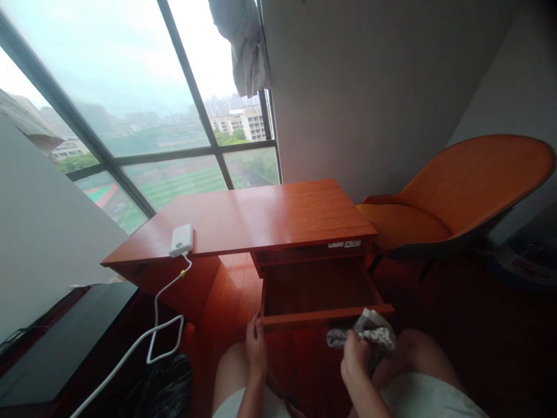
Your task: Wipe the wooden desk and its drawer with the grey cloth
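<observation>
A reddish-brown wooden drawer (313,287) is pulled out from under the desk, and its inside looks bare. My left hand (256,346) grips the drawer's front left corner, thumb toward the front face and fingers along the side. Bunched up in my right hand (357,355) is a grey and white patterned cloth (378,337), held just in front of the drawer's right front edge. Part of the cloth hangs below my fingers. Whether it touches the drawer front I cannot tell.
On the desk (278,215) lies a white power bank (181,239) with a white cable (130,348) running down left. An orange chair (470,186) stands at the right. A black plastic bag (167,383) sits low at the left, beside a dark flat-topped cabinet (65,342). Windows are behind.
</observation>
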A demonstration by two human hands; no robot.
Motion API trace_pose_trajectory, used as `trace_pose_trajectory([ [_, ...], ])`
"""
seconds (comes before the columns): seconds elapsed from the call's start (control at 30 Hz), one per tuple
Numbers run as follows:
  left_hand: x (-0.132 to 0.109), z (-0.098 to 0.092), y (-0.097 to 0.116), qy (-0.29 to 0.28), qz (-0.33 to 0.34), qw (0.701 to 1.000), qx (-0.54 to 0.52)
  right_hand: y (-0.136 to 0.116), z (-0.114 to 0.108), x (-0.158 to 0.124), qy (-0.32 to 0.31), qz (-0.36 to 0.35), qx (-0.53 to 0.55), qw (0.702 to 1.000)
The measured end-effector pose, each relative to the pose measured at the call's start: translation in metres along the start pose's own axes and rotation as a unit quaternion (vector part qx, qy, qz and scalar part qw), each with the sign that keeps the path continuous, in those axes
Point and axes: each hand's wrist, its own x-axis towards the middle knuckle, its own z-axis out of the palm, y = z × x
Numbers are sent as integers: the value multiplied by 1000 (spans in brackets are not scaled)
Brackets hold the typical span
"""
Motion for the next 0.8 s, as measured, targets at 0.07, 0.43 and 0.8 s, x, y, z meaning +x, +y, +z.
trace_pose_trajectory([
  [0.07, 2, -1, 0, -1, 3, 1000, 0, 4, 24, -18, -29, 54, 27, 998],
  [0.43, 3, -11, 1, -25, 26, 999, 0, -49, -7, -5, -125, 231, 213, 941],
  [0.8, 4, -11, 3, -16, 1, 1000, 13, -50, -18, -39, -237, 184, 314, 901],
])
